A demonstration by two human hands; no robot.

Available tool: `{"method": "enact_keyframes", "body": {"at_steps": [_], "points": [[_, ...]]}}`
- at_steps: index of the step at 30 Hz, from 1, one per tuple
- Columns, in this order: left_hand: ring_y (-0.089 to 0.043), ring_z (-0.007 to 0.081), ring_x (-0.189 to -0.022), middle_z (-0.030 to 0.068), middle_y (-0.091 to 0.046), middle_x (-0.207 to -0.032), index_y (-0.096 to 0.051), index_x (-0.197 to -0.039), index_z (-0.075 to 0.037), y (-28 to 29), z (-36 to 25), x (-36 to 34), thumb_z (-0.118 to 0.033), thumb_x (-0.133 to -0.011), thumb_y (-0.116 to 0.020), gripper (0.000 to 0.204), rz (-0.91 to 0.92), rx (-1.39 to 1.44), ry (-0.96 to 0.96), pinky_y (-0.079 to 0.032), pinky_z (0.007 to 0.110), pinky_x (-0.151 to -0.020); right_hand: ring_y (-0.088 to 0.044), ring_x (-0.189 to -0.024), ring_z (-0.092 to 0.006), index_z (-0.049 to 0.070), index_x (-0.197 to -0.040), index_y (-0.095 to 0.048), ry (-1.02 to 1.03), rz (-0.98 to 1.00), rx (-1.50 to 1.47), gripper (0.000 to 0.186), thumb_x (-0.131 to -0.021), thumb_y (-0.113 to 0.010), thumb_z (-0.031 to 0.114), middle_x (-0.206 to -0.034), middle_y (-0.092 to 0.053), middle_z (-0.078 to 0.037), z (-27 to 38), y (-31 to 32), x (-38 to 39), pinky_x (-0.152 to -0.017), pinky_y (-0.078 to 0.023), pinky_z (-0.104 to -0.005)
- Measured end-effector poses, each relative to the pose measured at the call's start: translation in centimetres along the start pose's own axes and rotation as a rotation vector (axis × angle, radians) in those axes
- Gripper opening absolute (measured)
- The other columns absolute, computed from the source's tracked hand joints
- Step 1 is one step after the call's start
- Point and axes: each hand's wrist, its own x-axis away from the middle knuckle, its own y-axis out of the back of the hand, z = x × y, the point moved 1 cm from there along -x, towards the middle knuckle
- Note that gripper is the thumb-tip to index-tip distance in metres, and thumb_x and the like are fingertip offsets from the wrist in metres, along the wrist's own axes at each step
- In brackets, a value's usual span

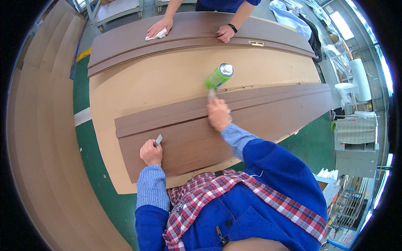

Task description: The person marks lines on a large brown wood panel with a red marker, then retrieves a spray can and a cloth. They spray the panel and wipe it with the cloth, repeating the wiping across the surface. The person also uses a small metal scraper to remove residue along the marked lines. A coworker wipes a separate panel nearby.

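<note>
2 brown panels are laid lengthwise on a table (144,90) covered in tan board, probably so that their faces are kept off any rougher surface. the near panel (188,146) is found across the centre of the frame, with its far end at the right.

at the lower left of centre, the left hand (151,154) is closed around a small flat blade (158,140). the pale tip is left pointing up past the fingers, perhaps so that the brown face is not scratched. near the middle of the frame, the right hand (218,113) is blurred; it appears curled around a pale object (212,94), though what is held cannot be told.

a green can (217,76) with a silver top is placed just beyond the near panel, in the gap between the 2 panels, presumably to be reached easily without either face being covered.

at the top of the frame, a white cloth (157,35) is held to the far panel (192,29) under a co-worker's flattened hand (161,27), likely so that pressure is spread.

the near panel is dark brown and faintly grained, with a dull sheen. a narrower strip is divided from its broad face by a darker lengthwise groove, and its edges are bowed by the lens.
</note>
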Motion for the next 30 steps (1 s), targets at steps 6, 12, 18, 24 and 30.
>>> {"method": "enact_keyframes", "body": {"at_steps": [6,12,18,24,30], "points": [[-0.055,0.0266,-0.060,0.0056,-0.054,-0.062,-0.049,-0.063,-0.010,0.5,-0.4,-0.9,-0.015,-0.071,-0.060,0.014,0.003,-0.034,-0.015,-0.043,0.038,-0.056,-0.051,-0.088,-0.0265,0.007,-0.100,-0.056,0.256,0.004,-0.328,0.023,-0.083,-0.053,0.022,-0.099,-0.053,-0.007,11.3,-1.9,-3.9,-0.069,-0.043,-0.0401],[-0.055,0.0265,-0.060,0.0060,-0.054,-0.061,-0.048,-0.061,-0.010,0.2,0.1,-0.4,-0.014,-0.073,-0.059,0.017,0.012,-0.067,0.012,-0.043,0.039,-0.055,-0.050,-0.093,-0.0284,0.013,-0.106,-0.058,0.088,0.033,-0.159,0.024,-0.083,-0.051,0.018,-0.115,-0.051,-0.006,3.0,1.3,-1.9,-0.074,-0.042,-0.0414],[-0.056,0.0260,-0.060,0.0051,-0.055,-0.062,-0.050,-0.063,-0.011,-0.1,-0.2,-0.1,-0.015,-0.069,-0.061,0.013,0.010,-0.041,0.020,-0.043,0.039,-0.056,-0.050,-0.090,-0.0285,0.009,-0.107,-0.057,-0.051,0.020,-0.005,0.026,-0.083,-0.053,0.019,-0.109,-0.052,-0.007,-2.6,1.8,-0.1,-0.072,-0.042,-0.0402],[-0.057,0.0254,-0.062,0.0050,-0.056,-0.062,-0.052,-0.064,-0.011,-0.5,0.2,-0.5,-0.016,-0.068,-0.062,0.011,0.018,-0.056,0.029,-0.044,0.038,-0.056,-0.050,-0.089,-0.0261,0.006,-0.108,-0.053,0.175,0.039,-0.181,0.031,-0.081,-0.054,0.021,-0.103,-0.052,-0.006,9.2,-1.1,-3.9,-0.072,-0.042,-0.0396],[-0.057,0.0246,-0.061,0.0042,-0.056,-0.061,-0.053,-0.063,-0.012,-0.2,0.0,-0.8,-0.018,-0.067,-0.061,0.011,-0.017,-0.047,0.026,-0.044,0.038,-0.057,-0.047,-0.102,-0.0233,0.015,-0.112,-0.055,0.471,0.120,-0.250,0.030,-0.084,-0.053,0.025,-0.122,-0.049,0.001,8.8,0.2,-4.8,-0.081,-0.039,-0.0393]]}}
